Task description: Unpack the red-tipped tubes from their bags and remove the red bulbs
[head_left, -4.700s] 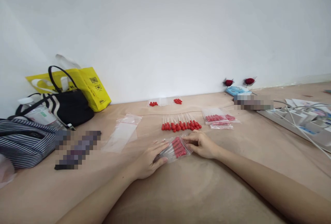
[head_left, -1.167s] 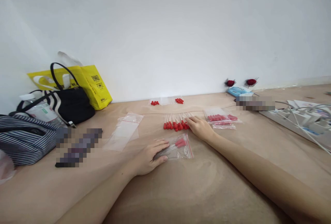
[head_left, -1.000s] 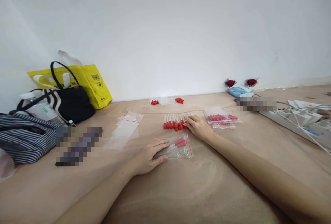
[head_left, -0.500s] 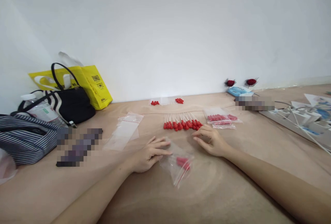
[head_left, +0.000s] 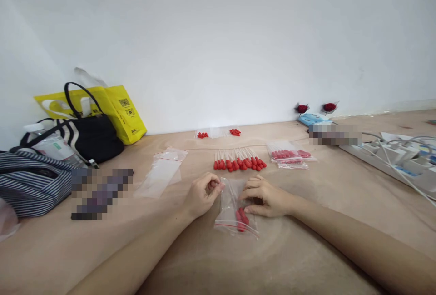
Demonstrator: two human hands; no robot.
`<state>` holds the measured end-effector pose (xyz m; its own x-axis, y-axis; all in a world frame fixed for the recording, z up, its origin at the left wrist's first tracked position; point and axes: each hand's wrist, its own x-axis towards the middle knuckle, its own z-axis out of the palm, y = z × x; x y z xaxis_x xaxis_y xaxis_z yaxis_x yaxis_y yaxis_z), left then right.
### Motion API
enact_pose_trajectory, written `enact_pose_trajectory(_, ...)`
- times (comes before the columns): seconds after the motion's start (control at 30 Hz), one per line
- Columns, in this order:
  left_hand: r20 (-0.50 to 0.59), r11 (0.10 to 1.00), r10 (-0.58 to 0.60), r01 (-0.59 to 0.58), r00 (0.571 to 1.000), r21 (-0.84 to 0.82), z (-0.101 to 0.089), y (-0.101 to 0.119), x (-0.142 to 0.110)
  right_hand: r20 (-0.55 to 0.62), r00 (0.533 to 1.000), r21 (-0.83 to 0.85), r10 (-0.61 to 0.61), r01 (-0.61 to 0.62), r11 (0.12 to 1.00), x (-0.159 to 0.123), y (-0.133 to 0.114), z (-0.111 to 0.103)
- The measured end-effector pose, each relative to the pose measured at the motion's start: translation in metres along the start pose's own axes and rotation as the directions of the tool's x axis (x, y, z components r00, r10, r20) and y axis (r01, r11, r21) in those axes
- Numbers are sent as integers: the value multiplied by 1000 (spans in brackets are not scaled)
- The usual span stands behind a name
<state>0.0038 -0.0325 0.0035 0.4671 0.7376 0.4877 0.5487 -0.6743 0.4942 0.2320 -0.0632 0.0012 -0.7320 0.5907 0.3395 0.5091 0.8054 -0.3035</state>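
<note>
In front of me on the table lies a clear zip bag with several red pieces in it, its red-lined seal towards me. My left hand pinches the bag's far left corner between thumb and fingers. Over the bag's right side, my right hand rests with curved fingers, thumb and forefinger apart, beside the red pieces. Just beyond both hands runs a row of thin white sticks with red ends, red ends towards me.
Filled zip bags are stacked at right, flat clear bags at left. Two small bags of red pieces lie by the wall. A black handbag and yellow bag stand left; a power strip with cables lies right.
The zip bag has turned so its seal faces me. My left hand has closed on its corner. My right hand has moved left and nearer, from beside the sticks onto the bag.
</note>
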Motion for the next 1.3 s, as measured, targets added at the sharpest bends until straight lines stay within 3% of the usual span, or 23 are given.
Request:
enact_pose_trajectory(0.07,8,992,127,-127,992,6,-10,8,-10,-22,999,14,36,-36,999,0,-2,3)
enact_pose_trajectory(0.13,99,950,308,-312,946,19,-18,16,-21,-56,991,47,119,-117,992,1,-5,8)
enact_pose_trajectory(0.2,172,896,421,-438,890,70,-21,23,-29,-90,958,92,273,-265,960,2,-11,14)
enact_pose_trajectory(0.23,186,884,428,-453,884,119,-21,24,-31,-108,928,112,357,-345,932,3,-15,18)
enact_pose_trajectory(0.37,108,921,250,-271,962,281,-16,21,-30,-135,818,163,559,-538,827,8,-30,25)
enact_pose_trajectory(0.5,106,973,160,-175,981,151,-12,17,-22,-127,782,4,610,-615,789,12,-41,23)
enact_pose_trajectory(0.63,220,989,102,-123,970,85,-6,21,-16,-225,813,-113,537,-569,815,14,-42,22)
enact_pose_trajectory(0.77,273,994,58,-82,960,77,-3,22,-13,-315,853,-129,416,-473,872,12,-32,23)
enact_pose_trajectory(1.0,291,973,65,-125,955,193,-15,19,-14,-207,907,22,365,-369,929,-2,-10,16)
enact_pose_trajectory(1.13,289,959,35,-113,957,261,-20,19,-14,-178,914,40,366,-365,930,-5,-9,16)
enact_pose_trajectory(1.3,288,966,2,-77,958,248,-13,16,-13,-164,908,16,386,-389,921,-2,-14,15)
